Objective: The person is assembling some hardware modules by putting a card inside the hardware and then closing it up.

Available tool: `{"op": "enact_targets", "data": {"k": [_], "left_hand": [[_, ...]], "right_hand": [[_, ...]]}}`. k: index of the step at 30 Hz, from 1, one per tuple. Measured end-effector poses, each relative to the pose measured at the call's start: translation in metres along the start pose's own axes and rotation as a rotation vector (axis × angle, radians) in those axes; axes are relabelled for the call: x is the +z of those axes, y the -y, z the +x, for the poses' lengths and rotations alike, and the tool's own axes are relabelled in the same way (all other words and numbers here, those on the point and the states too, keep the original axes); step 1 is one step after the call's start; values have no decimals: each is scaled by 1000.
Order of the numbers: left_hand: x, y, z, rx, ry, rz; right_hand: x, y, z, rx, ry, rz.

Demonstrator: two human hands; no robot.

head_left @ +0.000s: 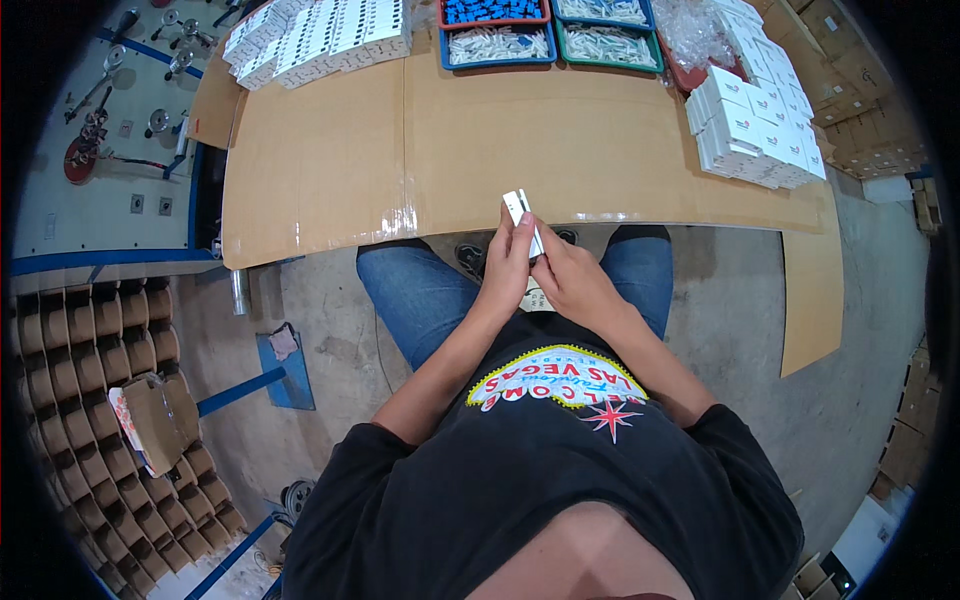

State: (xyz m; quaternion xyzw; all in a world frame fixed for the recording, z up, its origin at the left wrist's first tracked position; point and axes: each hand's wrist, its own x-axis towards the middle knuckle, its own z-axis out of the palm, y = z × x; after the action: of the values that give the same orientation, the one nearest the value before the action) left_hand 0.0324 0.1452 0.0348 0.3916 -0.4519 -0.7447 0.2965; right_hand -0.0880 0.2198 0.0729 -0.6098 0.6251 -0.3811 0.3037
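Note:
Just past the front edge of the table, above my lap, I hold a small white box-like item (514, 203) between both hands. It is narrow, tilted slightly, and has a dark line along one side. My left hand (506, 262) is closed round its left side, with the thumb lying along it. From the right, my right hand (575, 283) grips its lower end with bent fingers. My fingers hide much of the item, so its exact kind does not show.
The cardboard-covered table (320, 160) carries stacked white boxes (345, 40) at back left and more white boxes (750, 125) at right. Behind stand trays of small white parts (498, 46) and a tray of blue parts (495, 10). A divided cardboard rack (95, 345) stands lower left.

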Motion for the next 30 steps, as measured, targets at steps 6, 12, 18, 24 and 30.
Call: {"op": "enact_targets", "data": {"k": [6, 12, 18, 24, 30], "left_hand": [[-2, -1, -3, -33, -9, -39], [-3, -2, -1, -112, 28, -173], [-1, -13, 1, -143, 36, -531], [-22, 3, 16, 68, -40, -295], [-33, 29, 55, 495, -198, 286]], "right_hand": [[-19, -5, 1, 139, 21, 111], [-19, 6, 1, 83, -28, 151], [-11, -27, 12, 19, -354, 292], [-16, -66, 30, 401, -565, 849], [-28, -165, 56, 319, -636, 363]]}}
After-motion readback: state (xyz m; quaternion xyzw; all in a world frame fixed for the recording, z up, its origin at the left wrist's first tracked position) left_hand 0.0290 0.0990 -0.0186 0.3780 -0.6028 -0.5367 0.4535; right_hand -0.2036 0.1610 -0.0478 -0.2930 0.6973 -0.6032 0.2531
